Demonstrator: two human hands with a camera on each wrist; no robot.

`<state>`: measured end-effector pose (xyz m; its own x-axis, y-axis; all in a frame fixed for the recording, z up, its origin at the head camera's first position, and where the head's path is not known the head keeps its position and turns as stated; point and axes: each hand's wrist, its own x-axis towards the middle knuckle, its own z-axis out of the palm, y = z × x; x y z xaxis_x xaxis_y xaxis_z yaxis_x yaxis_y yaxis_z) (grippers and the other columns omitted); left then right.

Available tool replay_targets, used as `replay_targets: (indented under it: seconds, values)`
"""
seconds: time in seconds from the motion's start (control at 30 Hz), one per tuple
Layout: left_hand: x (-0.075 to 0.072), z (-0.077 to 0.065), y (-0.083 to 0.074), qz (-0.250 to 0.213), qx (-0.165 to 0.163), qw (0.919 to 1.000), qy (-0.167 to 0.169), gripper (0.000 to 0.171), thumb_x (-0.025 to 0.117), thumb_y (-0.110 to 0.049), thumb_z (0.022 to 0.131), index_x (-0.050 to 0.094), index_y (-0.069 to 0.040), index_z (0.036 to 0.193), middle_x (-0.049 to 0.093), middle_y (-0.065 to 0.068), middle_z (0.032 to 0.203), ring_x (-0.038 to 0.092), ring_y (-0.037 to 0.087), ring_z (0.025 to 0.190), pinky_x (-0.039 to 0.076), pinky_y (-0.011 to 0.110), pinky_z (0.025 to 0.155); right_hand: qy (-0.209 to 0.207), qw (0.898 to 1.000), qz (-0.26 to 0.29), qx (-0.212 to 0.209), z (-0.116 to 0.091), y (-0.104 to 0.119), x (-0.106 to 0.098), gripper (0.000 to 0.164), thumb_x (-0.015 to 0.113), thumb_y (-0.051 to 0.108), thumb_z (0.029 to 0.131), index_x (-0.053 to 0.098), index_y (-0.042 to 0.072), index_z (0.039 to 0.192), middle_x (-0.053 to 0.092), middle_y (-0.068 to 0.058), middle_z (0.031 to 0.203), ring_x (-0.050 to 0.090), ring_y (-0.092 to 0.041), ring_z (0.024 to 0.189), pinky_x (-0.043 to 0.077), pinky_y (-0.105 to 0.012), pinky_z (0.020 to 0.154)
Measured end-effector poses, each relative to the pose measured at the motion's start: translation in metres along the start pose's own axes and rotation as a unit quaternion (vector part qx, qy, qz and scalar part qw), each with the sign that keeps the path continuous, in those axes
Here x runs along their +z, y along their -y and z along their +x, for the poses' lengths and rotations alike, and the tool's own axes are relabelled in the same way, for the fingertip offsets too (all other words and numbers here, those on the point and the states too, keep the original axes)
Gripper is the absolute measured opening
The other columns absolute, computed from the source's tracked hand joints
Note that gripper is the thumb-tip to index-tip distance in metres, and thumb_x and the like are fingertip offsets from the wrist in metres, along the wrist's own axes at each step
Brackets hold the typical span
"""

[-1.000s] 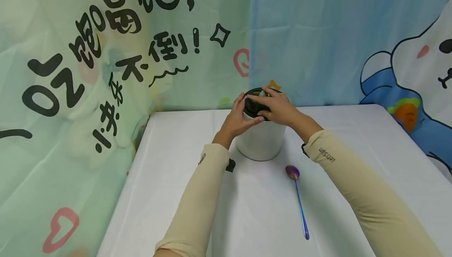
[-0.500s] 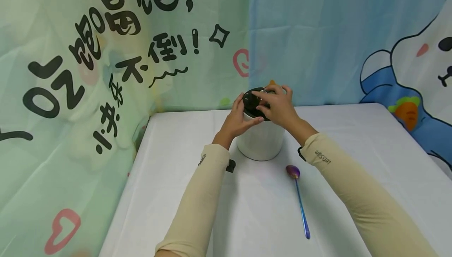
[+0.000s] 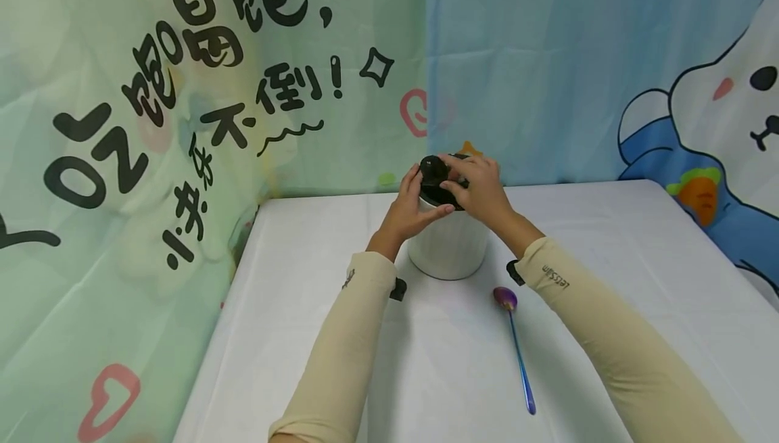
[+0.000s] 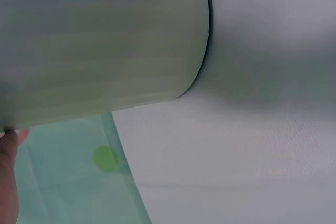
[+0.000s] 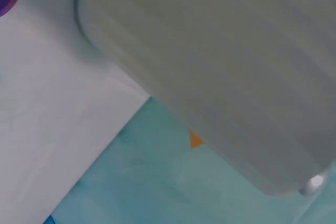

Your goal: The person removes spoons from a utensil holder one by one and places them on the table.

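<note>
A white cylindrical canister (image 3: 449,247) stands upright at the back of the table, with a black top part (image 3: 433,194). The left hand (image 3: 409,212) holds the canister near its rim, fingers along the left side and thumb across the front. In the left wrist view, part of that hand (image 4: 7,174) touches the canister's wall. The right hand (image 3: 479,186) curls over the top and pinches a glossy black rounded piece (image 3: 433,168), seemingly part of the lid. Its fingers hide much of the lid. A shiny metal bit (image 5: 314,183) shows at the canister's upper edge.
A long-handled spoon (image 3: 517,348) with a purple bowl and blue handle lies on the white table (image 3: 292,335), in front of the canister to the right. Printed cloth backdrops (image 3: 341,145) stand directly behind and left of the table.
The right hand's fingers have drawn together from spread over the top to a pinch. The glossy black piece now shows raised between the hands. The left hand has kept its place.
</note>
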<state>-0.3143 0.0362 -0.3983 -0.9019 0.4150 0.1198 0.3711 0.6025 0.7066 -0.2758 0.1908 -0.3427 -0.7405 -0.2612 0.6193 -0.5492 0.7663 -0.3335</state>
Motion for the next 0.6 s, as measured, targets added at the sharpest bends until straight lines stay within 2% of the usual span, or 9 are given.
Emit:
replay_targets:
  seconds: [0.1,0.2,0.27,0.37,0.43,0.5,0.6]
  values:
    - [0.001,0.0,-0.002,-0.001,-0.002,1.0,-0.001,0.092,0.059,-0.053,0.081,0.007,-0.02,0.149,-0.002,-0.008,0.154,0.028,0.027,0.136,0.031,0.046,0.106,-0.034,0.999,0.035,0.009,0.004,0.003,-0.011,0.05,0.069,0.003,0.077,0.055,-0.001,0.125,0.065,-0.02,0.08,0.061,-0.034,0.077,0.048,-0.047,0.078]
    - [0.002,-0.001,-0.004,0.001,-0.008,1.0,0.0,0.092,0.06,-0.054,0.081,0.007,-0.022,0.149,-0.002,-0.009,0.154,0.028,0.026,0.136,0.031,0.046,0.106,-0.072,0.995,0.057,0.033,0.008,0.005,-0.026,0.05,0.068,0.003,0.079,0.054,0.001,0.126,0.066,-0.022,0.084,0.065,-0.033,0.073,0.053,-0.038,0.067]
    - [0.002,-0.002,-0.005,0.001,-0.01,1.0,0.002,0.092,0.06,-0.054,0.08,0.007,-0.022,0.149,-0.002,-0.009,0.154,0.028,0.027,0.137,0.03,0.046,0.107,-0.098,0.991,0.07,0.06,0.01,0.006,-0.038,0.05,0.068,0.004,0.08,0.053,0.003,0.127,0.067,-0.022,0.085,0.066,-0.029,0.072,0.052,-0.024,0.066]
    - [0.003,-0.002,-0.006,-0.001,-0.009,0.9999,0.005,0.092,0.06,-0.054,0.08,0.007,-0.022,0.149,-0.002,-0.009,0.154,0.028,0.027,0.137,0.03,0.046,0.107,-0.131,0.98,0.106,0.106,0.014,0.006,-0.058,0.051,0.067,0.007,0.081,0.052,0.008,0.13,0.067,-0.015,0.082,0.064,-0.008,0.069,0.045,-0.008,0.067]
    - [0.003,-0.002,-0.007,-0.006,-0.009,0.9999,0.004,0.092,0.061,-0.053,0.08,0.008,-0.022,0.149,-0.002,-0.008,0.154,0.028,0.028,0.136,0.029,0.047,0.107,-0.154,0.967,0.153,0.138,0.017,0.006,-0.074,0.052,0.067,0.007,0.081,0.052,0.011,0.131,0.065,-0.004,0.078,0.061,0.003,0.069,0.044,-0.004,0.069]
    - [0.003,-0.002,-0.006,-0.008,-0.01,0.9999,0.004,0.092,0.061,-0.052,0.08,0.008,-0.021,0.149,-0.002,-0.008,0.154,0.029,0.028,0.136,0.029,0.047,0.107,-0.176,0.948,0.207,0.162,0.018,0.005,-0.091,0.053,0.066,0.005,0.081,0.051,0.013,0.131,0.061,0.007,0.075,0.058,0.011,0.068,0.046,-0.006,0.071]
    - [0.002,0.0,-0.007,-0.007,-0.009,0.9999,0.002,0.092,0.062,-0.052,0.08,0.008,-0.021,0.149,-0.002,-0.006,0.155,0.029,0.029,0.136,0.029,0.048,0.107,-0.21,0.913,0.301,0.178,0.017,0.002,-0.115,0.053,0.066,-0.001,0.079,0.053,0.011,0.129,0.058,0.011,0.07,0.06,0.004,0.065,0.049,-0.01,0.069]
